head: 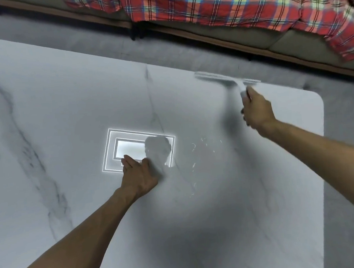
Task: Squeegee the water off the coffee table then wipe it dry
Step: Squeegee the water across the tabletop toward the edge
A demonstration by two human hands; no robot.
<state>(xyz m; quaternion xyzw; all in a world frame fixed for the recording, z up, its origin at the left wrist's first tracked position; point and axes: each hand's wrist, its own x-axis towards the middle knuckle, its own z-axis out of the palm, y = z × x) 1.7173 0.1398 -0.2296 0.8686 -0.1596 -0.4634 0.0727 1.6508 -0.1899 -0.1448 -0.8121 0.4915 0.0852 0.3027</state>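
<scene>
A white plastic squeegee (226,79) is held at the far edge of a white, grey-veined marble coffee table (66,124).

Head view: the squeegee's handle is gripped by the right hand (257,110), fingers curled round it. The blurred blade is set along the table's far edge, near the rounded right corner. The left hand (138,174) is pressed flat on the tabletop near the middle, fingers straight and together, nothing held. Thin glinting streaks of water (196,151) are seen on the surface between the two hands. A rectangular ceiling-light reflection (118,150) is partly covered by the left fingertips. Beyond the table, a red plaid blanket (226,7) is draped over a beige sofa (280,40).
</scene>
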